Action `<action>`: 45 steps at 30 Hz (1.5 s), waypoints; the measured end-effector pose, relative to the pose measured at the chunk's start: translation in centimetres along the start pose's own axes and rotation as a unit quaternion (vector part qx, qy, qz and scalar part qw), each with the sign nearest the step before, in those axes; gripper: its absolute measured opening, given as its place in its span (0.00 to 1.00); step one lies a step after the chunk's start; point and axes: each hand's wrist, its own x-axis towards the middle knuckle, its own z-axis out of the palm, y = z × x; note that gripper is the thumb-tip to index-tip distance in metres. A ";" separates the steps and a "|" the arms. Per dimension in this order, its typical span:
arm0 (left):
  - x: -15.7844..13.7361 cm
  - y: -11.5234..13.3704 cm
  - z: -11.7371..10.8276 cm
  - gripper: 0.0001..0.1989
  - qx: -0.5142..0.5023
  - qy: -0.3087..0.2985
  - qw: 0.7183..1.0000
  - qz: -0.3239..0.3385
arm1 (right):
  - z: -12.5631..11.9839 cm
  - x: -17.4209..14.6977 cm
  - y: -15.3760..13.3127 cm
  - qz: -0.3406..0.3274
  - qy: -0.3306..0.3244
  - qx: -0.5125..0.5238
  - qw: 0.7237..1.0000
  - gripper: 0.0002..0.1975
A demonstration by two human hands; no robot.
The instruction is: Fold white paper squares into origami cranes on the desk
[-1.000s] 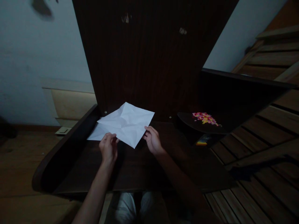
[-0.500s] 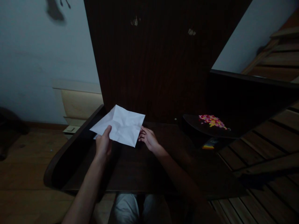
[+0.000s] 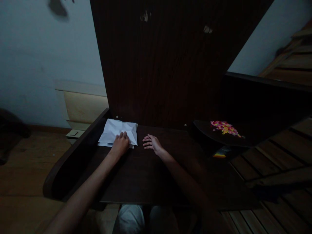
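Observation:
A creased white sheet of paper (image 3: 119,126) lies on other white paper (image 3: 103,145) at the left end of the dark wooden desk. My left hand (image 3: 120,143) is on the sheet's front right part with its fingers curled down; the thumb and fingertips are hidden. To the right of the paper, my right hand (image 3: 152,143) hovers over or rests on the desk, fingers apart and holding nothing.
The dark desk (image 3: 143,182) has a raised left side panel (image 3: 70,162) and a tall back board (image 3: 158,71). Small pink, red and yellow pieces (image 3: 226,128) lie on a raised shelf (image 3: 207,130) at the right. Wooden slats (image 3: 275,156) stand beyond it.
The sheet has come down and left from between both hands onto the other paper. My left hand has turned over onto it; my right hand has let go of its edge and opened.

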 end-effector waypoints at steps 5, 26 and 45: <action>-0.6 -2.4 2.7 0.26 -0.030 -0.106 0.994 -0.005 | 0.2 1.6 1.1 -0.039 0.000 -0.069 0.997 0.08; 4.4 -6.1 5.3 0.42 -0.012 -0.110 0.991 -0.068 | 5.0 6.7 1.7 -0.225 0.037 -0.353 0.907 0.13; 5.0 -7.4 6.6 0.33 -0.001 -0.132 0.990 -0.053 | 9.2 11.1 1.4 -0.374 -0.119 -0.573 0.719 0.28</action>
